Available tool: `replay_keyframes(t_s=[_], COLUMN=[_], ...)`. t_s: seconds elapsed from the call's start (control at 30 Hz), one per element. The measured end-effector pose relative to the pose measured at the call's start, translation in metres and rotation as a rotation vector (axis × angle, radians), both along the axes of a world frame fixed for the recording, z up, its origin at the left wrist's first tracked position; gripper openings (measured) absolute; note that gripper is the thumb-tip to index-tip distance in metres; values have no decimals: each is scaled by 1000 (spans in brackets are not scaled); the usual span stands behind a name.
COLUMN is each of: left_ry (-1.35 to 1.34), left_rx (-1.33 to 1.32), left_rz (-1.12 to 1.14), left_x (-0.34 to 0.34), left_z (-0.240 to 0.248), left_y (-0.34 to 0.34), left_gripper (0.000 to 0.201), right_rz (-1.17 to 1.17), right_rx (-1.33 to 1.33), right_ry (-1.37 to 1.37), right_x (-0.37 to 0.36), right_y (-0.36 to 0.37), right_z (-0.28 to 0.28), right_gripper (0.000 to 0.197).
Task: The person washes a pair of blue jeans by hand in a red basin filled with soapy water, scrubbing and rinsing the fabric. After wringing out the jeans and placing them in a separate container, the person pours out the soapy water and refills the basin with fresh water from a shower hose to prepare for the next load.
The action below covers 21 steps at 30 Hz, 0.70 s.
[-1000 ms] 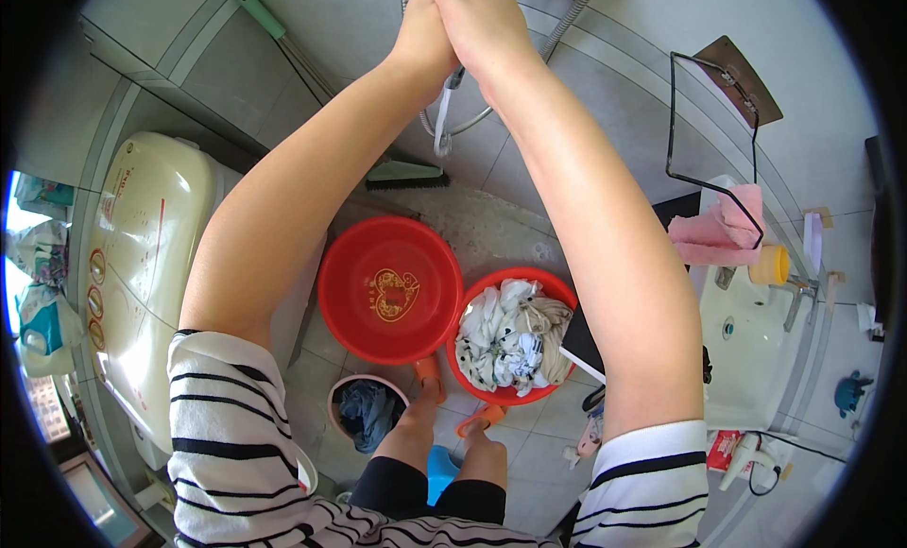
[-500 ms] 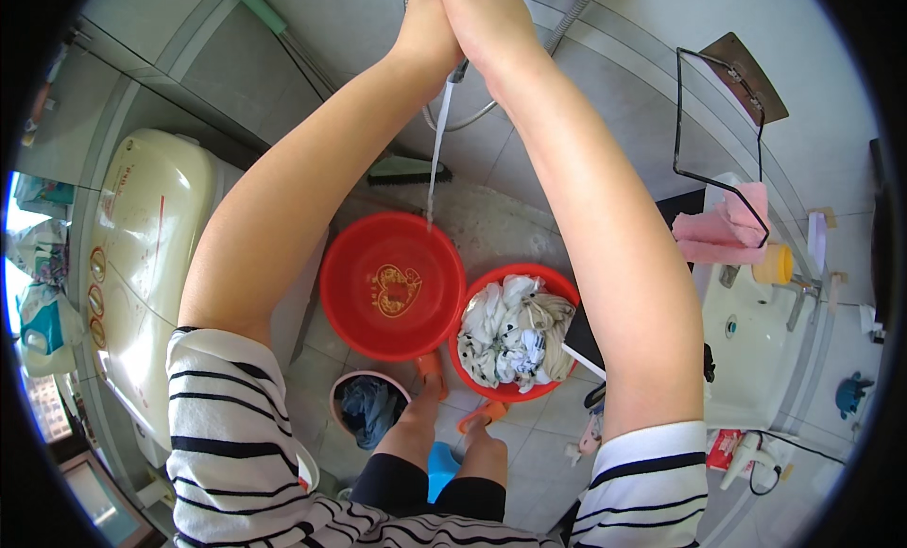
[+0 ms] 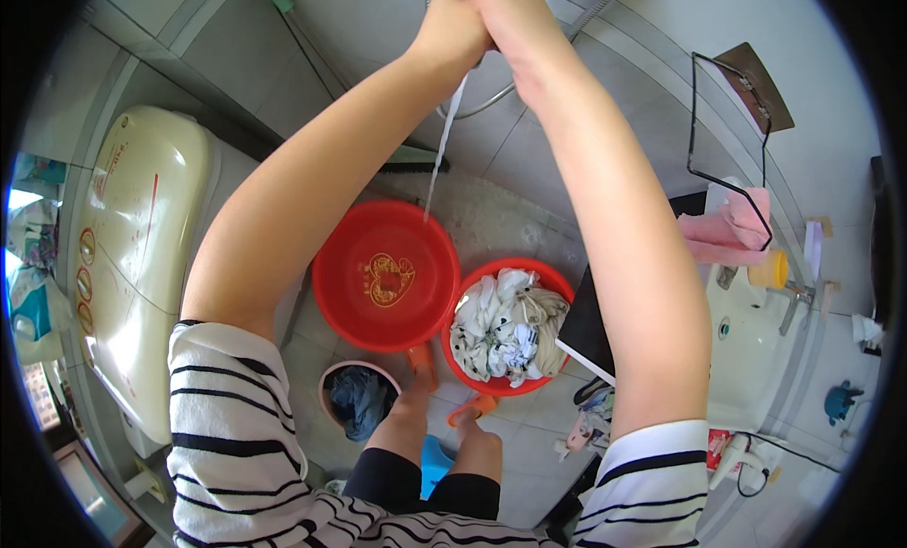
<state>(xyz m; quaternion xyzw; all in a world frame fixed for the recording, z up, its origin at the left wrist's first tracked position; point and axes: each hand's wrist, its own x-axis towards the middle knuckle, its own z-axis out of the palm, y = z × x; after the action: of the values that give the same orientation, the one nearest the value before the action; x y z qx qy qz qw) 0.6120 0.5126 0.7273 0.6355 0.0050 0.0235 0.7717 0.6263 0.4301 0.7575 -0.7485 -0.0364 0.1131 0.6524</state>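
Note:
My left hand [image 3: 455, 26] and my right hand [image 3: 516, 17] are together at the top edge, overlapping and closed around something hidden beneath them. Most of the fingers are covered or cut off. From just below the hands a thin stream of water [image 3: 443, 144] runs down at a slant to the far rim of a large red basin [image 3: 331, 307]. Its bottom bears a gold heart-shaped print. Touching it on the right is a smaller red basin [image 3: 460, 363], heaped with wet white and beige clothes [image 3: 510, 323].
A cream washing machine [image 3: 142, 246] stands left. Dark blue cloth [image 3: 361, 401] fills a small tub near my legs. At right are a white sink [image 3: 751, 359], a pink towel [image 3: 732, 229] and a yellow cup [image 3: 767, 269]. A metal hose [image 3: 595, 5] loops behind my hands; a brush [image 3: 413, 164] lies beyond the basins.
The view has shifted a little, so my hands appear slightly farther right and the basins slightly left and higher. The hands stay together and the water keeps running.

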Motion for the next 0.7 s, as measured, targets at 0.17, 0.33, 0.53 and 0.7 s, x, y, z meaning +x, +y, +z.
replay_keyframes(t_s=[0.17, 0.33, 0.53, 0.7], left_ry=[175, 728, 1212, 1408], left_rx=[35, 237, 405, 536], left_rz=[-131, 143, 325, 336], left_x=[-64, -227, -452, -526], left_z=[-82, -295, -527, -591], left_y=[29, 81, 131, 109], left_gripper=[44, 34, 67, 76], right_rz=[-94, -135, 116, 322], right_rx=[303, -134, -492, -807], right_ry=[-180, 498, 658, 723], right_x=[-65, -154, -296, -367], right_y=[-15, -53, -73, -108], right_z=[-66, -243, -461, -571], right_gripper=[56, 22, 29, 37])
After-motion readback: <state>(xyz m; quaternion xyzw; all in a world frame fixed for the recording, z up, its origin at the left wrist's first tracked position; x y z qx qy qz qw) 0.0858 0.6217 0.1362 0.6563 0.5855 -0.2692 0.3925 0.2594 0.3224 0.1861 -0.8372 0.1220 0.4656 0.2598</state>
